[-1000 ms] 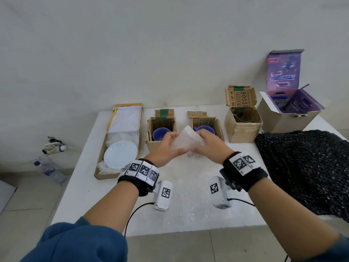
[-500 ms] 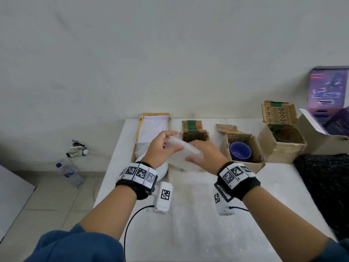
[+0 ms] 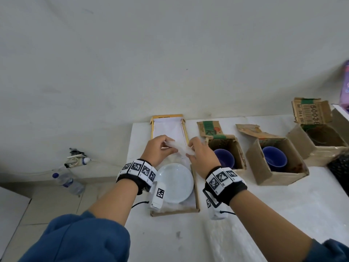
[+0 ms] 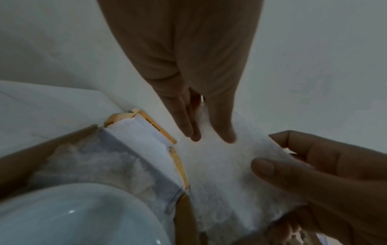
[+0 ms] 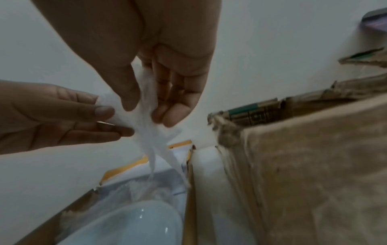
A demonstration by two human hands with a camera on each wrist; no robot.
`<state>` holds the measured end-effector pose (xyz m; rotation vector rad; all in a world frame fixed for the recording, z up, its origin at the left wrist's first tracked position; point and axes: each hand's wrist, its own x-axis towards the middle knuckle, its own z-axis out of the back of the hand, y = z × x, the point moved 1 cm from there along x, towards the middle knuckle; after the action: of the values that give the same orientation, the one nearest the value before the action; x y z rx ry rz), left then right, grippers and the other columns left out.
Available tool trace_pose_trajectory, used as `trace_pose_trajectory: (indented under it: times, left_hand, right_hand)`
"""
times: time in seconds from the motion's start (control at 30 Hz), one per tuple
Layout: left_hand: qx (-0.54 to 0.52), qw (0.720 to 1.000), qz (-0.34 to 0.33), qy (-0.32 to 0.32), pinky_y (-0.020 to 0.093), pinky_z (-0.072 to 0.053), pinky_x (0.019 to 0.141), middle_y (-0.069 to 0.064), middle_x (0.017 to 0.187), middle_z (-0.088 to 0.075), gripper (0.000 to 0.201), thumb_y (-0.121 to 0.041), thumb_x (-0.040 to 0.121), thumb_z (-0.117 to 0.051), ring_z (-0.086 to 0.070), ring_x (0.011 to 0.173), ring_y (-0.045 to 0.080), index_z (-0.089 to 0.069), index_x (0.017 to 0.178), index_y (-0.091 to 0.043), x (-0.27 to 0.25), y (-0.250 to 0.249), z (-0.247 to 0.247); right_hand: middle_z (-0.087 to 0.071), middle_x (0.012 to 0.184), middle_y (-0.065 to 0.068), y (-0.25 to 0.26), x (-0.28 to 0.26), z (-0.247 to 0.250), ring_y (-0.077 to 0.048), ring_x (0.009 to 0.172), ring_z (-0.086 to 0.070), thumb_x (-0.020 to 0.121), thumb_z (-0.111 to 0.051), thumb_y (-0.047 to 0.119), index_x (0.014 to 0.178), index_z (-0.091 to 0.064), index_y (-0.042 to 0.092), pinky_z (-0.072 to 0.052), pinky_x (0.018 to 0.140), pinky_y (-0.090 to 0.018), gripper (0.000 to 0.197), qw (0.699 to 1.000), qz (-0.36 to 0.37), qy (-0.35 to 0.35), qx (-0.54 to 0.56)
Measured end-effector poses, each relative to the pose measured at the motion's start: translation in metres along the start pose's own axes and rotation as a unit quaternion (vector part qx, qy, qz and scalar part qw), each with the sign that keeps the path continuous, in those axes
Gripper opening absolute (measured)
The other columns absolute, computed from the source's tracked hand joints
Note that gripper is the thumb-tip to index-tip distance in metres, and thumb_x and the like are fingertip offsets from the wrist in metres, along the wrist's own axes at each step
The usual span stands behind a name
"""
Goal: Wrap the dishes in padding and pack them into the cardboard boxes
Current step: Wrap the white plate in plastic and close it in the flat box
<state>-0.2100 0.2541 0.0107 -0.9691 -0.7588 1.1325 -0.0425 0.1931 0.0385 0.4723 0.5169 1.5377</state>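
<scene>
Both hands hold a piece of white bubble-wrap padding [image 3: 178,149] in the air above the flat cardboard box [image 3: 196,191] at the table's left. My left hand [image 3: 159,151] pinches its left end [image 5: 106,106]. My right hand [image 3: 198,156] pinches its right side between thumb and fingers [image 5: 146,102]. In the left wrist view the padding [image 4: 220,165] spreads wide between the two hands. A white plate [image 3: 174,182] lies in the flat box on more padding [image 4: 100,165], just below the hands. Blue cups [image 3: 224,157] [image 3: 274,158] stand in two small cardboard boxes to the right.
A third small box [image 3: 319,146] stands open farther right, with a purple box [image 3: 344,86] at the frame edge. Black fabric [image 3: 340,171] lies at the right edge. The table's left edge is close to the flat box; a water bottle [image 3: 68,181] lies on the floor.
Both hands have carried the padding leftward, from in front of the cup boxes to above the flat box with the plate. The camera view has followed to the left.
</scene>
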Motion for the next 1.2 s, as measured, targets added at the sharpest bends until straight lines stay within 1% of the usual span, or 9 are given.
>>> trace_pose_trajectory:
  times: [0.17,0.3,0.37,0.43,0.53,0.67,0.83,0.93,1.2]
  left_hand:
    - [0.012,0.998,0.029,0.06,0.019,-0.048,0.086,-0.004,0.104,-0.065,0.028,-0.033,0.086,-0.066,-0.061,0.097,0.004,-0.065,0.104,-0.012,0.014,0.036,-0.005]
    - [0.082,0.994,-0.018,0.068,0.011,-0.045,0.086,0.001,0.108,-0.059,0.024,-0.026,0.089,-0.062,-0.058,0.097,0.009,-0.069,0.097,-0.005,0.023,0.059,-0.013]
    - [0.109,0.99,-0.041,0.077,0.015,-0.048,0.084,0.001,0.102,-0.056,0.016,-0.022,0.086,-0.067,-0.058,0.092,0.011,-0.068,0.094,-0.008,0.025,0.065,-0.016]
    - [0.159,0.981,-0.076,0.082,0.023,-0.049,0.084,-0.002,0.1,-0.056,0.013,-0.019,0.083,-0.069,-0.055,0.093,0.012,-0.065,0.095,-0.015,0.027,0.069,-0.017]
    - [0.19,0.969,-0.108,0.111,0.026,-0.044,0.088,-0.006,0.104,-0.051,0.02,-0.025,0.081,-0.07,-0.047,0.1,0.011,-0.063,0.1,-0.022,0.028,0.07,-0.017]
    - [0.256,0.943,-0.106,0.183,0.027,-0.039,0.092,-0.005,0.112,-0.048,0.042,-0.039,0.074,-0.075,-0.039,0.107,0.012,-0.062,0.11,-0.023,0.03,0.069,-0.019]
    - [0.312,0.931,-0.137,0.129,0.032,-0.044,0.087,0.001,0.104,-0.057,0.028,-0.031,0.083,-0.065,-0.052,0.101,0.018,-0.056,0.108,-0.021,0.039,0.062,-0.018]
    - [0.341,0.91,-0.157,0.176,0.032,-0.041,0.088,0.004,0.109,-0.055,0.032,-0.026,0.089,-0.058,-0.047,0.108,0.019,-0.058,0.12,-0.018,0.041,0.062,-0.022]
    - [0.425,0.851,-0.186,0.245,0.038,-0.041,0.089,0.009,0.119,-0.053,0.031,-0.018,0.095,-0.047,-0.049,0.109,0.026,-0.053,0.125,-0.012,0.042,0.055,-0.021]
  right_hand:
    - [-0.06,0.098,-0.009,-0.014,0.011,-0.03,-0.028,0.092,-0.056,0.093,-0.049,0.021,0.11,-0.037,0.019,-0.048,0.083,-0.041,0.021,0.998,-0.036,0.004,-0.054]
    - [-0.053,0.109,-0.006,-0.024,0.023,-0.046,-0.024,0.092,-0.055,0.088,-0.051,0.002,0.11,-0.044,0.018,-0.049,0.078,-0.034,0.029,0.991,-0.041,0.046,-0.118]
    - [-0.045,0.118,-0.006,-0.027,0.028,-0.055,-0.024,0.101,-0.053,0.086,-0.054,0.0,0.113,-0.049,0.016,-0.049,0.088,-0.034,0.032,0.987,-0.035,0.062,-0.146]
    - [-0.041,0.125,-0.008,-0.03,0.032,-0.063,-0.025,0.113,-0.047,0.088,-0.059,0.015,0.121,-0.051,0.012,-0.043,0.1,-0.035,0.033,0.982,-0.039,0.079,-0.166]
    - [-0.043,0.127,-0.006,-0.036,0.036,-0.073,-0.026,0.118,-0.039,0.085,-0.062,0.034,0.123,-0.051,0.011,-0.038,0.103,-0.037,0.046,0.975,-0.038,0.083,-0.201]
    - [-0.053,0.121,-0.006,-0.039,0.044,-0.075,-0.025,0.113,-0.043,0.088,-0.055,0.016,0.116,-0.049,0.013,-0.039,0.095,-0.034,0.029,0.973,-0.014,0.084,-0.214]
    - [-0.055,0.122,-0.004,-0.04,0.048,-0.077,-0.023,0.112,-0.042,0.086,-0.054,0.006,0.116,-0.048,0.016,-0.039,0.093,-0.033,0.032,0.976,0.01,0.076,-0.202]
    - [-0.052,0.127,-0.004,-0.041,0.047,-0.079,-0.024,0.115,-0.039,0.09,-0.049,0.01,0.121,-0.051,0.015,-0.038,0.095,-0.034,0.032,0.963,0.034,0.095,-0.251]
    - [-0.039,0.131,-0.009,-0.038,0.042,-0.083,-0.027,0.12,-0.032,0.091,-0.042,0.01,0.12,-0.058,0.01,-0.033,0.103,-0.037,0.033,0.946,0.015,0.105,-0.305]
